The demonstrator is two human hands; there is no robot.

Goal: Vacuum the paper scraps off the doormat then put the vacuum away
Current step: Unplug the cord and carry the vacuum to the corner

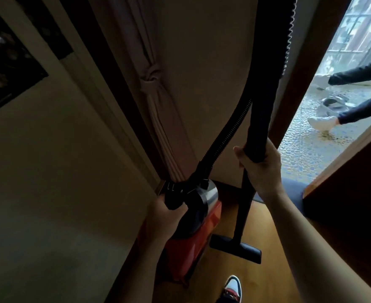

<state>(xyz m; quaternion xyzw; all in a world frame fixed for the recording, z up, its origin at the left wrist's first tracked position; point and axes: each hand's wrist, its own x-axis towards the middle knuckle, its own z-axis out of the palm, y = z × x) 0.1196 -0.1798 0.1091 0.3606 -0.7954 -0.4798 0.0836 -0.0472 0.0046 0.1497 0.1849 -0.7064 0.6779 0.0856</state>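
Room: a dim indoor corner is shown, bounded by a pale wall point(49, 171) at left, a wooden floor point(265, 278) below and an open doorway point(311, 149) at right.
Doormat point(289, 191): a dark strip at the threshold is taken to be this. No paper scraps can be made out on it.
Vacuum point(193, 243): a red canister with a black top is seen in the corner, close to the wall. Whether it is resting on the floor or lifted cannot be told. It is judged rigid and the heaviest part, best carried by its top handle point(173, 197).
Hose point(224, 136): a ribbed black length is seen arching from the canister top up and out of view. It is judged soft and springy, apt to swing or snag, and unfit to bear weight.
Tube point(243, 204): a stiff, light black pipe is held nearly upright beside the canister. A hold on its thicker upper section is judged to give the most control.
Floor head point(237, 248): it is seen at or just above the wood, beside the canister.
Right hand point(261, 169): it is wrapped firmly round the thick upper tube.
Left hand point(165, 215): it is clenched round the black handle.
Stage: putting away is judged to be under way.
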